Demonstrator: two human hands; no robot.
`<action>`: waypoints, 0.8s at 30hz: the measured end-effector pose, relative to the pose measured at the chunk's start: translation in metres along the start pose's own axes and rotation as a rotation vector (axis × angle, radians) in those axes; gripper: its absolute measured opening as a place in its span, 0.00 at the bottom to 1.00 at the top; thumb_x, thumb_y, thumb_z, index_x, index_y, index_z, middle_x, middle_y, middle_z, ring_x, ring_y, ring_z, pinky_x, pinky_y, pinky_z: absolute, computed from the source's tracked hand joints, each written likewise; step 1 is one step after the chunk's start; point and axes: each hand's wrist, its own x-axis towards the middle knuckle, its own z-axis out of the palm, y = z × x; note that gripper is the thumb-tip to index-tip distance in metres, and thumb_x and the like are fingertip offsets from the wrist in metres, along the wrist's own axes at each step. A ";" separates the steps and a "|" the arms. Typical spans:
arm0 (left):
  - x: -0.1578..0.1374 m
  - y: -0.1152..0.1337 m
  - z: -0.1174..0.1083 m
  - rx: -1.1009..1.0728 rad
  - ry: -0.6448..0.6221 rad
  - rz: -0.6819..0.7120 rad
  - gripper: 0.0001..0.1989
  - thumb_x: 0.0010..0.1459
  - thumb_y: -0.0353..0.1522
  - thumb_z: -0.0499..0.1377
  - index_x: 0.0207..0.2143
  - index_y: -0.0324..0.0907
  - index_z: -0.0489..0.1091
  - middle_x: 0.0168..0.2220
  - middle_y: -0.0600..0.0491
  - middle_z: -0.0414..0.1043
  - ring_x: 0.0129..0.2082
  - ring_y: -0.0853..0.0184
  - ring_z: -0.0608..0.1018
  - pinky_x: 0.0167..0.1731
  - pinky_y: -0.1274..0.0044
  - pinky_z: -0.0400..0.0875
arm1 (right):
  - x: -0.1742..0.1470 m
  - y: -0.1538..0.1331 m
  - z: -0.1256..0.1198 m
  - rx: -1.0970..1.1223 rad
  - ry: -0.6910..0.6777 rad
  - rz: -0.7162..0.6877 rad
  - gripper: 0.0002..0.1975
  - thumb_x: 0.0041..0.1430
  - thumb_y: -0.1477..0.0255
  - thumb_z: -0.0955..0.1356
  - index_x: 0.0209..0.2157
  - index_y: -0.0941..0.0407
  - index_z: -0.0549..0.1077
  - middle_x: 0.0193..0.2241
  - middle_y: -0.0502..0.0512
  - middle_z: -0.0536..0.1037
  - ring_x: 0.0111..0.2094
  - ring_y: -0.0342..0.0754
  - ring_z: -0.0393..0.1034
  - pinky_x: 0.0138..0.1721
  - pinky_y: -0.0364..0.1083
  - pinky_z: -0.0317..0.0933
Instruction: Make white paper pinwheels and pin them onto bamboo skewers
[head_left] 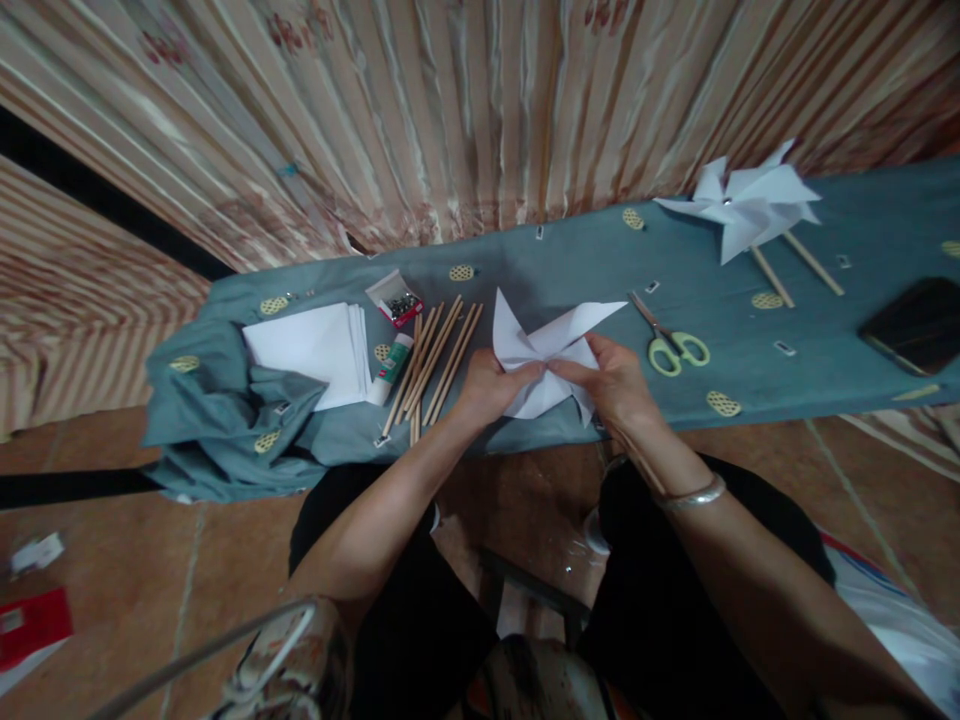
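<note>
A white paper pinwheel (534, 343) with folded blades is held over the near edge of the cloth-covered table. My left hand (495, 385) grips it from the left, thumb pressed at the centre. From the right, my right hand (611, 385) pinches it too, its thumb meeting the other near the middle. Most of my fingers are hidden behind the paper. Left of my left hand lie several wooden sticks (442, 355). Scissors (675, 350) with pale green handles rest to the right of my right hand.
Left on the table (585, 265) are a glue stick (391, 370), a small box of metal pins (397, 300) and a stack of white paper (311, 350). To the right, finished-looking pinwheels (750, 195) on sticks lie near a dark phone-like object (915, 325). A curtain (465, 120) hangs behind.
</note>
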 end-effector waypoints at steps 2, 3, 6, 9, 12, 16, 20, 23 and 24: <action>0.000 0.000 0.000 -0.005 0.011 0.016 0.08 0.43 0.32 0.69 0.27 0.37 0.78 0.26 0.51 0.79 0.28 0.64 0.78 0.30 0.75 0.71 | 0.001 0.000 0.001 -0.006 0.000 -0.013 0.20 0.37 0.67 0.77 0.35 0.55 0.75 0.30 0.50 0.81 0.28 0.48 0.73 0.33 0.48 0.68; 0.000 0.000 0.000 -0.006 0.017 0.018 0.07 0.43 0.31 0.69 0.27 0.38 0.78 0.27 0.51 0.79 0.29 0.63 0.79 0.31 0.75 0.72 | 0.001 0.001 0.001 -0.010 0.000 -0.019 0.20 0.37 0.67 0.77 0.35 0.55 0.75 0.30 0.50 0.81 0.27 0.47 0.73 0.32 0.48 0.68; 0.000 0.001 0.000 0.011 0.053 0.011 0.07 0.42 0.30 0.69 0.27 0.39 0.78 0.27 0.51 0.79 0.32 0.61 0.80 0.34 0.73 0.74 | 0.003 0.003 0.002 -0.034 0.003 -0.045 0.21 0.37 0.66 0.77 0.36 0.55 0.75 0.30 0.50 0.81 0.27 0.47 0.72 0.32 0.47 0.67; 0.001 0.002 0.001 0.046 0.102 0.011 0.08 0.41 0.31 0.69 0.26 0.40 0.76 0.27 0.50 0.78 0.35 0.57 0.80 0.36 0.70 0.74 | 0.005 0.006 0.001 -0.089 0.016 -0.084 0.22 0.37 0.64 0.77 0.36 0.55 0.74 0.30 0.49 0.80 0.28 0.46 0.71 0.32 0.47 0.67; 0.003 0.001 0.002 0.045 0.124 -0.001 0.09 0.39 0.31 0.69 0.26 0.41 0.75 0.27 0.50 0.77 0.37 0.55 0.80 0.37 0.69 0.74 | 0.006 0.008 0.001 -0.125 0.014 -0.112 0.22 0.39 0.62 0.77 0.37 0.55 0.74 0.31 0.50 0.80 0.29 0.47 0.72 0.33 0.48 0.67; 0.002 0.003 0.002 0.008 0.125 -0.024 0.11 0.38 0.33 0.69 0.26 0.40 0.74 0.27 0.50 0.77 0.37 0.55 0.80 0.37 0.69 0.74 | 0.003 0.005 0.003 -0.102 0.007 -0.101 0.21 0.38 0.63 0.77 0.36 0.54 0.74 0.30 0.49 0.81 0.29 0.47 0.73 0.34 0.48 0.68; -0.004 0.010 0.001 -0.082 0.099 -0.030 0.12 0.39 0.32 0.70 0.29 0.38 0.76 0.31 0.49 0.79 0.37 0.56 0.80 0.40 0.68 0.74 | -0.002 -0.003 0.005 -0.048 -0.008 -0.091 0.24 0.38 0.60 0.78 0.37 0.53 0.74 0.31 0.50 0.82 0.30 0.49 0.75 0.35 0.49 0.70; -0.007 0.015 -0.001 -0.134 0.119 -0.034 0.11 0.40 0.29 0.69 0.30 0.38 0.77 0.32 0.49 0.80 0.36 0.58 0.80 0.41 0.68 0.74 | -0.006 -0.007 0.003 -0.008 0.001 -0.098 0.24 0.41 0.56 0.78 0.39 0.52 0.75 0.31 0.51 0.82 0.31 0.50 0.76 0.36 0.50 0.70; -0.008 0.016 -0.002 -0.135 0.133 -0.042 0.11 0.39 0.29 0.69 0.30 0.39 0.76 0.31 0.50 0.80 0.35 0.59 0.80 0.40 0.68 0.74 | -0.006 -0.008 0.001 0.001 0.019 -0.102 0.24 0.42 0.54 0.77 0.39 0.52 0.76 0.31 0.51 0.82 0.31 0.50 0.76 0.36 0.50 0.70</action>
